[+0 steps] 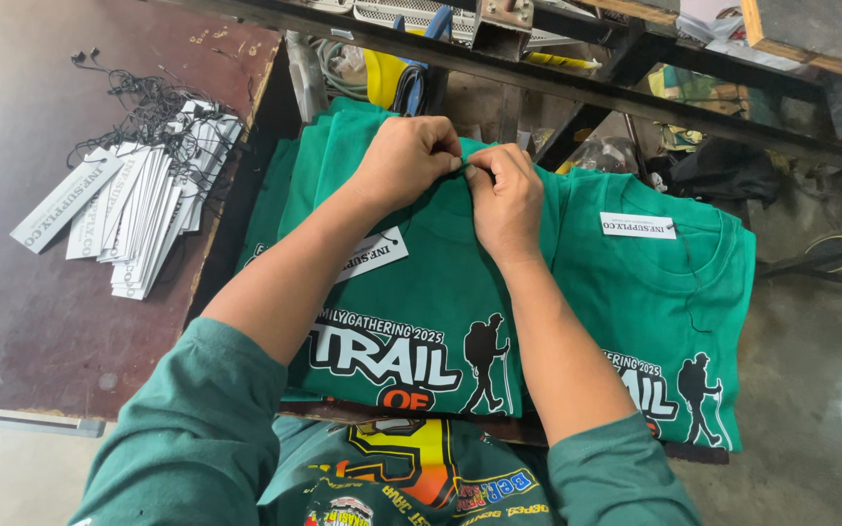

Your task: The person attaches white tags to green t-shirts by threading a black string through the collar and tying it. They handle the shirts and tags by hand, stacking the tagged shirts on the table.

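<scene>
A folded green t-shirt [440,292] with a white and black hiker print lies on top of a stack in front of me. My left hand [403,156] and my right hand [506,200] meet at its collar, fingertips pinched together on the neck fabric and a thin black string. A white paper hang tag [374,253] lies on the shirt just under my left forearm. A second folded green shirt [669,302] lies to the right with a white tag [637,225] at its collar.
A fanned pile of white hang tags [133,209] with black strings lies on the dark brown table [31,321] at the left. A black metal frame [577,83] crosses the back, with clutter behind it. Grey concrete floor [811,390] is at the right.
</scene>
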